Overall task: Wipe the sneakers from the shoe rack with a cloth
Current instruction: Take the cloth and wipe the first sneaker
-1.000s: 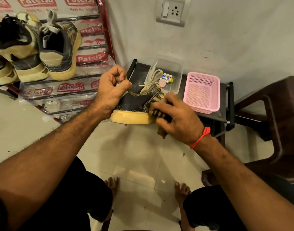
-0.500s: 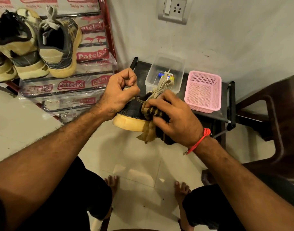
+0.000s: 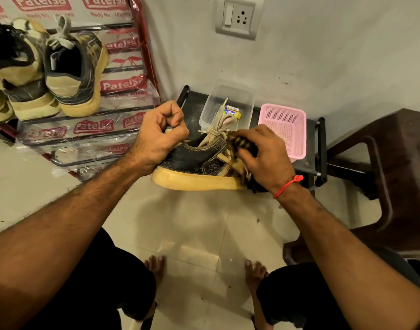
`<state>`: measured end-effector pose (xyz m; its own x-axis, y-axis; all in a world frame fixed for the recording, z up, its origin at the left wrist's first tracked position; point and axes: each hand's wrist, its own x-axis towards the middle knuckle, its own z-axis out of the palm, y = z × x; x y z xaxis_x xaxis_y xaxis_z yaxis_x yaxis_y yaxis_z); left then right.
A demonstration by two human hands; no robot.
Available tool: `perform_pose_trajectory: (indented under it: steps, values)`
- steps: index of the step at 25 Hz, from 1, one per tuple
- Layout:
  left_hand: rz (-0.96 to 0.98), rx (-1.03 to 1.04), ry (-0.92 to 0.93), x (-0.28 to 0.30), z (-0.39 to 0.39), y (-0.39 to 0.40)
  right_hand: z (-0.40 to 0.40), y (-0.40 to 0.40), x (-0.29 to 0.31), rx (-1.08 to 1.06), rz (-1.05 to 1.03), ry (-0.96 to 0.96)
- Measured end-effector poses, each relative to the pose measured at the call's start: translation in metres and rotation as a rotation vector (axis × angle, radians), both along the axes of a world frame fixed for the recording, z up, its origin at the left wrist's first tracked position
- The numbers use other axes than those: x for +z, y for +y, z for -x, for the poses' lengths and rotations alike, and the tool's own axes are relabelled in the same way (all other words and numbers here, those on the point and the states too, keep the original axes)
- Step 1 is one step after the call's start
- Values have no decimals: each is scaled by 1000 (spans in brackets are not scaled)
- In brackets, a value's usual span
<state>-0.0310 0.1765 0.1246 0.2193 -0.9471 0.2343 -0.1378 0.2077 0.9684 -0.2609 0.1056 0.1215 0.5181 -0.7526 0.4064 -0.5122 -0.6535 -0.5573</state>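
Head view | left hand (image 3: 156, 139) fingers clenched on sneaker (image 3: 197, 163) heel, held before shoe rack (image 3: 142, 67) | right hand (image 3: 263, 158) grasping striped cloth (image 3: 239, 145), now moved from midfoot to toe | wiping progressing forward

Head view, steeply downward, close.

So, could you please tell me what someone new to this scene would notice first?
Most likely the dark sneaker with a yellowish sole held mid-frame: the left hand grips its heel while the right hand presses a striped cloth against its front. Next, the pink basket on the low black stand behind, and the sneakers on the shoe rack at upper left.
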Motion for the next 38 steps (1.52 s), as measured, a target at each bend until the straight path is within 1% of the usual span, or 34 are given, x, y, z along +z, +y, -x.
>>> perform_pose_trajectory:
  steps: [1, 2, 3, 4, 5, 7, 8, 9, 12, 13, 16, 17, 18, 20, 21, 22, 25, 26, 28, 30, 32, 33, 34, 37, 38]
  values:
    - [3, -3, 0, 0, -1, 0, -4, 11, 1, 67, 29, -8]
    - [4, -9, -7, 0, -1, 1, -10, 27, 4, 182, 72, -7]
    - [7, -16, -24, -1, -2, 1, -14, 40, 5, 306, 111, 12]
    - [10, -23, -41, 0, -1, 1, -14, 43, 4, 369, 136, 38]
    - [10, -28, -48, 0, 0, 1, -13, 36, 4, 333, 130, 49]
    - [8, -10, -35, -1, 0, 1, -6, 8, 1, 116, 53, 25]
    - [7, 6, -19, -1, -1, 1, -2, 2, 0, 56, 23, 38]
    - [9, 15, 1, -2, -3, 0, 0, 4, -3, 47, 33, 46]
    - [27, 23, 26, -3, -9, -1, -5, 31, -4, 254, 128, 38]
    - [28, 29, 27, -3, -9, -2, -4, 27, -3, 281, 137, 54]
    - [30, 62, 35, -2, -8, -2, -1, 4, 1, 110, 48, 39]
    - [34, 69, 41, -1, -8, -1, -2, 6, 3, 113, 38, 32]
    - [38, 74, 47, -1, -9, -1, -6, 15, 4, 175, 59, 30]
    - [33, 84, 51, 0, -10, -2, -11, 36, 5, 389, 124, 54]
    - [25, 85, 51, 0, -10, -3, -11, 35, 5, 435, 145, 71]
    - [18, 84, 49, 0, -9, -4, -10, 28, 4, 392, 137, 68]
    - [14, 94, 32, 0, -8, -2, 0, 1, -4, 87, 56, 14]
    - [11, 94, 32, 1, -6, 0, 1, 1, -6, 54, 45, 0]
    - [3, 93, 24, 1, -4, 1, -7, 18, -5, 106, 83, -37]
    - [-9, 98, 2, 1, -1, 1, -18, 44, 1, 260, 115, -71]
    - [-15, 103, -1, 2, 0, 1, -24, 56, 2, 412, 154, -29]
    - [-19, 101, -7, 2, 1, 0, -24, 52, 0, 418, 164, -16]
    - [-22, 97, -15, 2, 1, 0, -22, 43, -3, 357, 149, -34]
    - [-15, 92, -41, 2, -1, 0, -9, 9, -11, 26, 24, -119]
    - [-11, 85, -43, 3, -1, 0, -7, 8, -11, -15, 0, -131]
